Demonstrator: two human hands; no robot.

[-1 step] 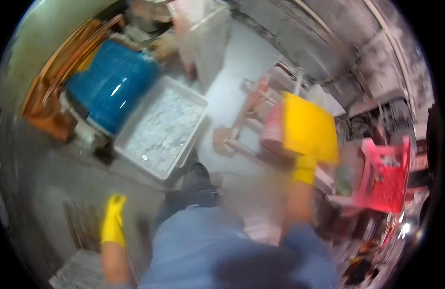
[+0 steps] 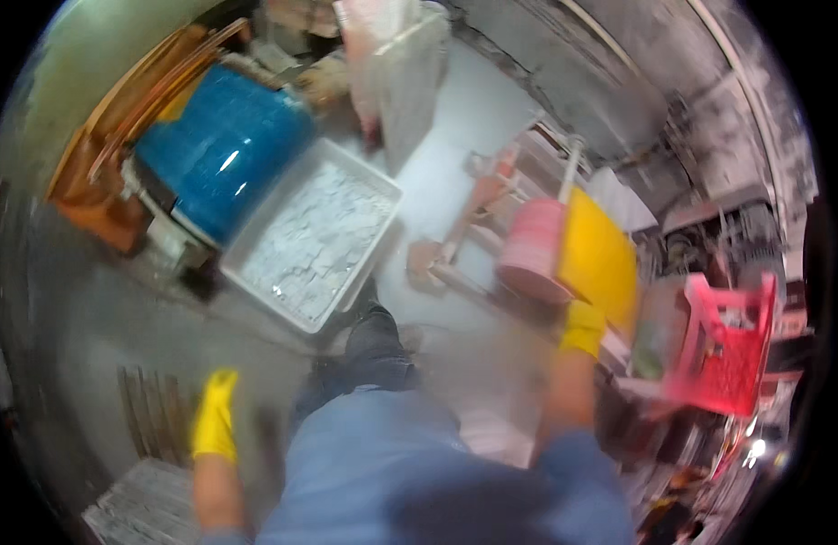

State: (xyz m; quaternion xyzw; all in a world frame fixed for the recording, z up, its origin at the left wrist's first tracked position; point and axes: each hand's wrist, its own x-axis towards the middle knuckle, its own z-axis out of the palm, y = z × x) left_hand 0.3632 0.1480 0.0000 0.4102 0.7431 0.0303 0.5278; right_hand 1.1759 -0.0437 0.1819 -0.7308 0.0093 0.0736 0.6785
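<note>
My right hand (image 2: 584, 329), in a yellow glove, grips the near edge of a flat yellow sheet (image 2: 599, 263). The sheet stands tilted beside a pink round tub (image 2: 534, 245) and overlaps part of it. Whether the two touch, I cannot tell. My left hand (image 2: 215, 418), also in a yellow glove, hangs low at the left with nothing visible in it. Its fingers look loosely apart, though blurred. In front of me a white rectangular tray (image 2: 230, 270) holds many pale, flaky pieces (image 2: 324, 241).
A blue bin (image 2: 226, 150) adjoins the tray, with orange boards (image 2: 97, 209) behind it. A red plastic stool (image 2: 732, 354) is at the right. Wooden slats (image 2: 151, 413) and a grey slab (image 2: 151, 509) lie at lower left. A wooden frame (image 2: 451, 238) stands near the pink tub.
The yellow sheet has turned more edge-on and shifted right and down, uncovering more of the pink tub. My right hand has moved slightly right; the left hand has barely moved.
</note>
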